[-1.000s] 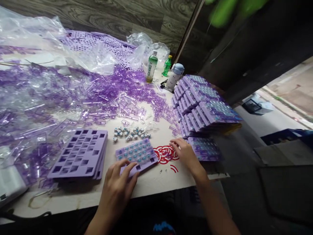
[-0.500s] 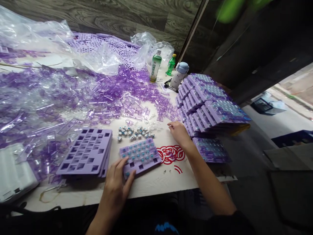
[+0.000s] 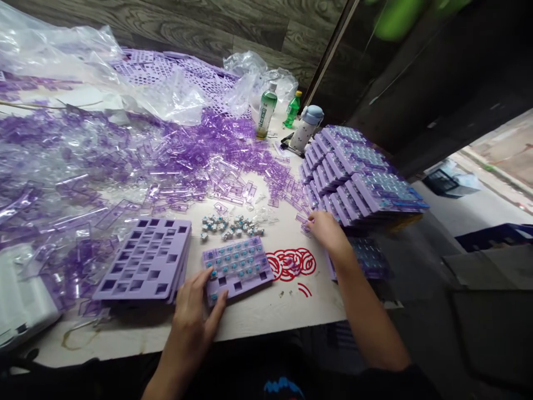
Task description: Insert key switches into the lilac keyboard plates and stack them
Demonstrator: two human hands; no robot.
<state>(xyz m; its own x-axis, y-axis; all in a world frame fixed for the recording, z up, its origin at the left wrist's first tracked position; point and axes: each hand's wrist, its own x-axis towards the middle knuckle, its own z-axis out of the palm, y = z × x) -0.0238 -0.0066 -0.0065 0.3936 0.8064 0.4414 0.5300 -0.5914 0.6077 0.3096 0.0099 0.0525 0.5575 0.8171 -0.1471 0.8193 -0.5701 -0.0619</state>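
Note:
My left hand [image 3: 195,311] rests with spread fingers on the near left corner of a small purple plate [image 3: 238,266] partly filled with blue-topped switches. My right hand [image 3: 327,229] reaches to the right and pinches a small clear purple piece beside the tall stacks of filled purple plates [image 3: 362,178]. A little heap of loose switches [image 3: 231,226] lies just behind the small plate. A stack of empty purple plates [image 3: 145,258] sits to the left of it.
A wide pile of clear purple plastic pieces [image 3: 104,161] covers the left and middle of the table, with plastic bags [image 3: 62,50] behind. Two green bottles [image 3: 266,114] and a lidded cup [image 3: 307,128] stand at the back. A red printed mark [image 3: 291,264] is on the board.
My right hand moved away from the red mark, up and then right to the foot of the filled stacks. The left hand shifted slightly on the small plate.

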